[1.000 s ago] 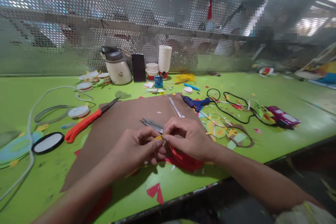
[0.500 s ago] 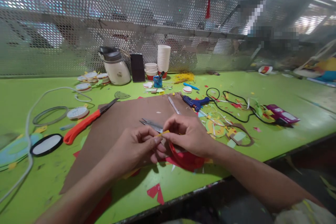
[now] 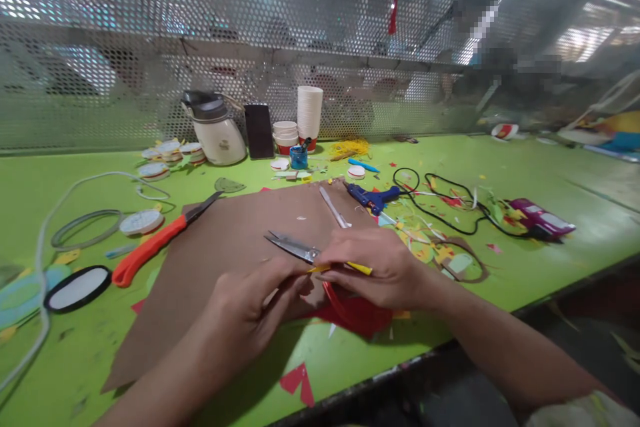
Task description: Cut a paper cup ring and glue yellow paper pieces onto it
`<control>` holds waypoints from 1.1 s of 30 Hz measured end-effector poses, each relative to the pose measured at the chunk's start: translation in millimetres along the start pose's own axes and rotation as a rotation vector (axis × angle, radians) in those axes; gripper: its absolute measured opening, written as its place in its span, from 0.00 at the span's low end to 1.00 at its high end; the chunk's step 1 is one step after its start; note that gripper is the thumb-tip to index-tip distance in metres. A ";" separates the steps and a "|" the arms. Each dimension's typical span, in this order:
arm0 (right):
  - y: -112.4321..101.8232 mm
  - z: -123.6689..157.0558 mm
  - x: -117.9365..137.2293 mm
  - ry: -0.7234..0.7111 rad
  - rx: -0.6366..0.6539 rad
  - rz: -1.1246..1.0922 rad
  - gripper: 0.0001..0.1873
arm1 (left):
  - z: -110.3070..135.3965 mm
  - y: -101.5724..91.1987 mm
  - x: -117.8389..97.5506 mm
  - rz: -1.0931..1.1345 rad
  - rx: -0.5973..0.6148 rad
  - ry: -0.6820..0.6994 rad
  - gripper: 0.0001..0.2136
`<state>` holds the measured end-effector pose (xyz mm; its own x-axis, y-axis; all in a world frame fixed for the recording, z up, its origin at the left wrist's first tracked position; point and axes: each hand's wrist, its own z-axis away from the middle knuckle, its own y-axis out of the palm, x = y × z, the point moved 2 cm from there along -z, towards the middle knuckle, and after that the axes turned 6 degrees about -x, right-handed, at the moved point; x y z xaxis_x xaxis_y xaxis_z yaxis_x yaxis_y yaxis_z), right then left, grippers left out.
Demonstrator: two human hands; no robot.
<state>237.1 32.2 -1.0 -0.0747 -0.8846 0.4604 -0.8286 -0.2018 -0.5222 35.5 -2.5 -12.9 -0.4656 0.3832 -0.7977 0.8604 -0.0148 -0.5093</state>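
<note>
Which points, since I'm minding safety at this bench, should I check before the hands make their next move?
1. Yellow strip held: ok, at the fingertips of the left hand and right hand.
2. Scissors untouched: cannot tell; the right hand hides part of them.
3. Orange-handled knife apart from both hands: ok, off to their left.
4. Blue glue gun apart from both hands: ok.
5. Glue gun cool: cannot tell.
6. Brown board clear of tools: not ok; a white pen-like tool lies there.
</note>
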 end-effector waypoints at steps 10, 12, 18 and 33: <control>3.4 1.2 -0.9 0.079 -0.109 0.043 0.05 | -8.0 6.1 -4.7 0.127 0.092 -0.148 0.06; 3.5 1.5 -2.2 0.043 -0.112 0.053 0.06 | -9.1 7.1 -5.1 0.256 0.152 -0.208 0.08; 5.8 1.7 -5.0 -0.007 -0.110 0.054 0.06 | -9.5 3.4 -6.9 -0.035 0.083 -0.029 0.10; 6.9 1.7 0.6 0.195 -0.152 -0.126 0.04 | -1.1 -0.6 3.9 -0.173 -0.130 0.335 0.09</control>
<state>232.3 29.5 -5.6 -0.0592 -0.7558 0.6521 -0.9109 -0.2263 -0.3450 33.5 0.0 -15.4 -0.5315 0.6500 -0.5432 0.8040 0.1852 -0.5650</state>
